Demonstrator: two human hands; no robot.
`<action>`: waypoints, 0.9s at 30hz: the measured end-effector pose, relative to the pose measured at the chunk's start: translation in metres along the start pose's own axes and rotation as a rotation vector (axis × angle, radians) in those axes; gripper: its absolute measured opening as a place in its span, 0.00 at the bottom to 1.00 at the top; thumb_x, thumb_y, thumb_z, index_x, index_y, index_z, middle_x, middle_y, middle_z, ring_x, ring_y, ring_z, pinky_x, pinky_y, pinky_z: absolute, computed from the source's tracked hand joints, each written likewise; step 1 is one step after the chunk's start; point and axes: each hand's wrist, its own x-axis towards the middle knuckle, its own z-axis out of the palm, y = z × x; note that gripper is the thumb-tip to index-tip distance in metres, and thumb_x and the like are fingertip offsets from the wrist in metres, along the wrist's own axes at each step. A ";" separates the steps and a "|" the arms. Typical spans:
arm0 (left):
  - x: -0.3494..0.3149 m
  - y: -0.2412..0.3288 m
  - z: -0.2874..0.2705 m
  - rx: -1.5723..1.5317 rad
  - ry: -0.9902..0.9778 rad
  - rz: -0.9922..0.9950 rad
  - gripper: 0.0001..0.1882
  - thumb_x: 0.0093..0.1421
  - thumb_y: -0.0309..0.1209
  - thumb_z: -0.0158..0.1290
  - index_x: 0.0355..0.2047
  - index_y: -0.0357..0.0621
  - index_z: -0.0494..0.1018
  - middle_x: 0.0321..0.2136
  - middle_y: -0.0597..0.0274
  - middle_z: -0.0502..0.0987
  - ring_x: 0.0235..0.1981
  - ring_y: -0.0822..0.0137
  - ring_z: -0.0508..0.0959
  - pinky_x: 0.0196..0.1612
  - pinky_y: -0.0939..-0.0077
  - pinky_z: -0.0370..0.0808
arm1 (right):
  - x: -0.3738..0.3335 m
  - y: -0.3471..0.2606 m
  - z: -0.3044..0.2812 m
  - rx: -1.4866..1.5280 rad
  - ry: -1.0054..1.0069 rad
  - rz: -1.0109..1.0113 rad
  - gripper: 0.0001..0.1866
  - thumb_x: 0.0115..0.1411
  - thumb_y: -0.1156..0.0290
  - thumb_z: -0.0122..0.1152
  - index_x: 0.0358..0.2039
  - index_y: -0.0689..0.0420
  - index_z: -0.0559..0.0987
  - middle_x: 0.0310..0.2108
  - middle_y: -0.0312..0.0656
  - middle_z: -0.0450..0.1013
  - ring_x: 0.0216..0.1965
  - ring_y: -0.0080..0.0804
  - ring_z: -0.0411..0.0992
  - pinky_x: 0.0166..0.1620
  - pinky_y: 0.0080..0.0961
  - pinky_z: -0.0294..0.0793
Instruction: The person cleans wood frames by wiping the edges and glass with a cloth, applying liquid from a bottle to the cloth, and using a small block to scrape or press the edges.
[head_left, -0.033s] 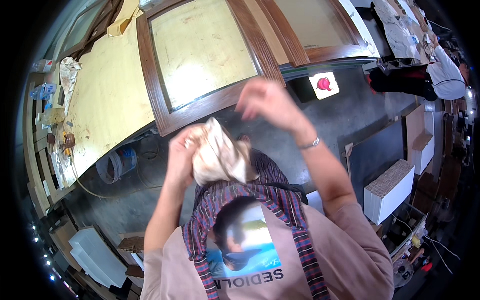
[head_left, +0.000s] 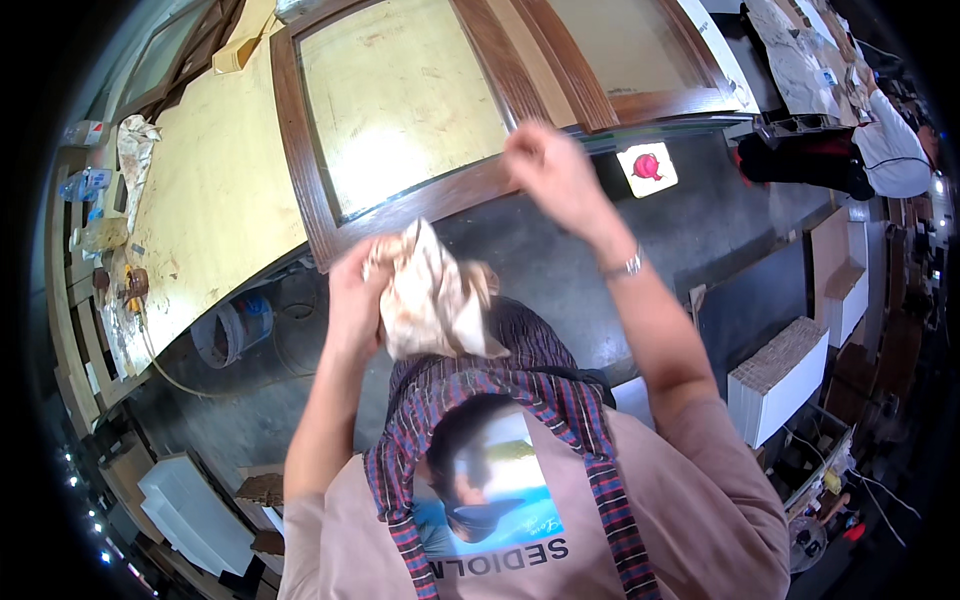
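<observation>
A crumpled, stained whitish cloth hangs from my left hand, whose fingers are closed on its left side. Its lower folds fall in front of the dark striped garment at my waist. My right hand, a metal watch on its wrist, is raised by the lower right corner of a brown wooden-framed glass door. Its fingers look curled but are smeared by motion, and I see nothing in them. Whether that hand touches the frame I cannot tell. The door lies flat on the pale yellow worktop.
Another framed panel lies to the right. Along the worktop's left edge are a dirty rag and plastic bottles. A bucket stands beneath. White stacked boards are at right. A person in white works at far right.
My right hand has moved up and slightly right, and its fingers look more curled. My left hand and the cloth have risen a little.
</observation>
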 end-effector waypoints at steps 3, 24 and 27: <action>0.041 0.037 0.056 0.556 -0.040 0.304 0.20 0.57 0.17 0.39 0.48 0.33 0.75 0.41 0.53 0.79 0.40 0.68 0.80 0.47 0.75 0.76 | 0.058 0.022 -0.010 -0.721 0.332 -0.053 0.27 0.59 0.54 0.56 0.51 0.61 0.70 0.52 0.55 0.68 0.48 0.54 0.72 0.51 0.48 0.70; 0.060 -0.009 0.015 1.474 -0.198 0.983 0.20 0.49 0.24 0.54 0.44 0.37 0.76 0.53 0.50 0.73 0.56 0.51 0.73 0.61 0.47 0.65 | 0.112 0.051 0.012 -0.641 0.210 0.164 0.28 0.62 0.52 0.54 0.43 0.71 0.67 0.32 0.60 0.78 0.39 0.55 0.77 0.44 0.45 0.77; 0.083 -0.015 0.069 1.391 -0.180 1.110 0.21 0.47 0.23 0.54 0.44 0.34 0.76 0.52 0.48 0.73 0.56 0.50 0.72 0.62 0.49 0.63 | 0.113 0.043 0.013 -0.559 0.190 0.163 0.28 0.62 0.52 0.53 0.43 0.71 0.67 0.34 0.60 0.77 0.39 0.56 0.77 0.45 0.44 0.77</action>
